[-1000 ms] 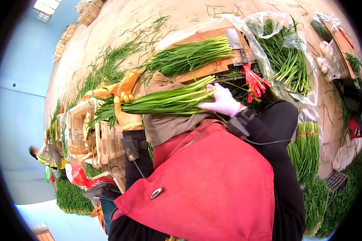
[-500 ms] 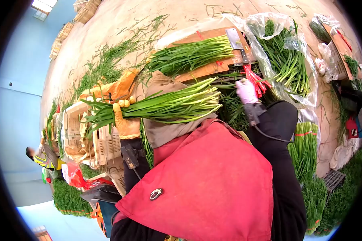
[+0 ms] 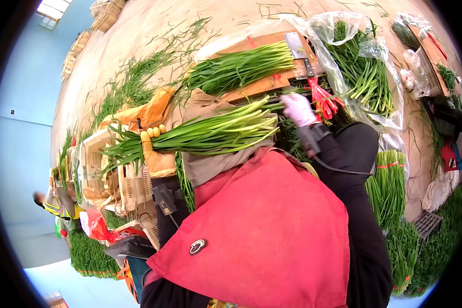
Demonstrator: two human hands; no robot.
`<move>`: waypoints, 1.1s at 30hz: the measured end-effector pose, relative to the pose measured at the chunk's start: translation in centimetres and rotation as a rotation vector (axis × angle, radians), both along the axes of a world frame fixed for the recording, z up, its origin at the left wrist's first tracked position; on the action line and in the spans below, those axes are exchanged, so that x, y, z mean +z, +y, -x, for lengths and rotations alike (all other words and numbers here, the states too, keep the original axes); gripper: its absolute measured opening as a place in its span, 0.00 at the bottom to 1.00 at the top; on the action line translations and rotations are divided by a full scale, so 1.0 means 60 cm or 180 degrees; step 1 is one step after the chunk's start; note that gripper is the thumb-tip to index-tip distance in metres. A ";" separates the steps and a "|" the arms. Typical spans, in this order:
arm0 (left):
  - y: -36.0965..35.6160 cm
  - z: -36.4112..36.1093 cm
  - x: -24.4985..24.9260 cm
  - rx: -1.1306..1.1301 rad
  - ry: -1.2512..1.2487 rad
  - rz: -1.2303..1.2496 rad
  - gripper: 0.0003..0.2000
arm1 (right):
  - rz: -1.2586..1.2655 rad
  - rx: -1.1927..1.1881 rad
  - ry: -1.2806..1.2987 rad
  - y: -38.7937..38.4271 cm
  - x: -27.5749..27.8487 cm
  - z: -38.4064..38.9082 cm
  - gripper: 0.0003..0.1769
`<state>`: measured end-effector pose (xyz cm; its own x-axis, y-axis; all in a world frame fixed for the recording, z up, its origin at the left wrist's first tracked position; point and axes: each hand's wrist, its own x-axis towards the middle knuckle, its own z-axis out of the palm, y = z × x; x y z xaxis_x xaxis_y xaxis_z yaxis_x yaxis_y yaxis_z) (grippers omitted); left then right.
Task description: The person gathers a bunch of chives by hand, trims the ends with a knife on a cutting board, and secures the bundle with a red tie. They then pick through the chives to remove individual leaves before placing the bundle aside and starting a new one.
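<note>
My left hand (image 3: 155, 146), in a yellow-orange glove, is closed round a bunch of garlic chives (image 3: 210, 132). The bunch lies across my lap, its pale cut ends fanned to the right. Just beyond those ends is my right hand (image 3: 299, 109) in a pale pink glove, its fingers smeared by motion. Whether it holds a stalk I cannot make out. Red ties (image 3: 323, 100) hang close to its right. Another pile of chives (image 3: 241, 66) lies on a wooden board (image 3: 236, 96), with a cleaver (image 3: 299, 51) at the pile's right end.
An open plastic bag (image 3: 315, 28) of chives stands at the back right. Tied bundles (image 3: 390, 192) stand by my right leg. A cream crate (image 3: 133, 186) is on my left. Loose leaves (image 3: 133, 82) litter the floor. A person in a yellow vest (image 3: 59, 206) is at far left.
My right hand has moved left, away from the red ties and closer to the chives' cut ends. My left hand keeps its grip on the bunch, with little movement.
</note>
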<state>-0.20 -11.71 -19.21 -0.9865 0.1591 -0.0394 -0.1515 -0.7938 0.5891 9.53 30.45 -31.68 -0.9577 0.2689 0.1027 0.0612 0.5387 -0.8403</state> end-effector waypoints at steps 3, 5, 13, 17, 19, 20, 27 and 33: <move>-0.012 -0.001 -0.021 0.0165 -0.0405 -0.0304 0.11 | 0.0280 -0.0337 -0.1364 0.088 -0.002 -0.044 0.15; -0.016 0.002 -0.038 0.0233 -0.0455 -0.0438 0.10 | -0.0344 0.0221 -0.1507 0.092 0.017 -0.060 0.18; 0.007 0.004 -0.035 0.0549 -0.0598 -0.0165 0.10 | 0.2517 0.0874 -0.0976 -0.092 0.100 0.002 0.25; -0.003 0.002 -0.039 0.0533 -0.0508 -0.0101 0.10 | 0.2873 0.0639 -0.0796 -0.100 0.078 0.005 0.19; -0.005 0.003 -0.046 0.0508 -0.0445 -0.0112 0.10 | 0.2895 0.0603 -0.0702 -0.102 0.077 0.008 0.19; -0.005 0.002 -0.047 0.0497 -0.0419 -0.0137 0.10 | 0.2905 0.0559 -0.0703 -0.104 0.087 0.009 0.19; 0.001 0.002 -0.048 0.0401 -0.0283 -0.0152 0.10 | 0.2125 0.0047 -0.0123 -0.119 0.093 0.010 0.15; -0.004 0.003 -0.059 0.0524 -0.0404 -0.0269 0.10 | -0.0010 -0.0895 -0.0024 0.023 -0.010 -0.019 0.06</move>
<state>-0.35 -11.98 -22.77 -0.9874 0.0043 -0.1583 -0.0845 -0.8596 0.5039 10.66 31.84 -32.26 -0.8462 0.5239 0.0969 0.2150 0.5022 -0.8376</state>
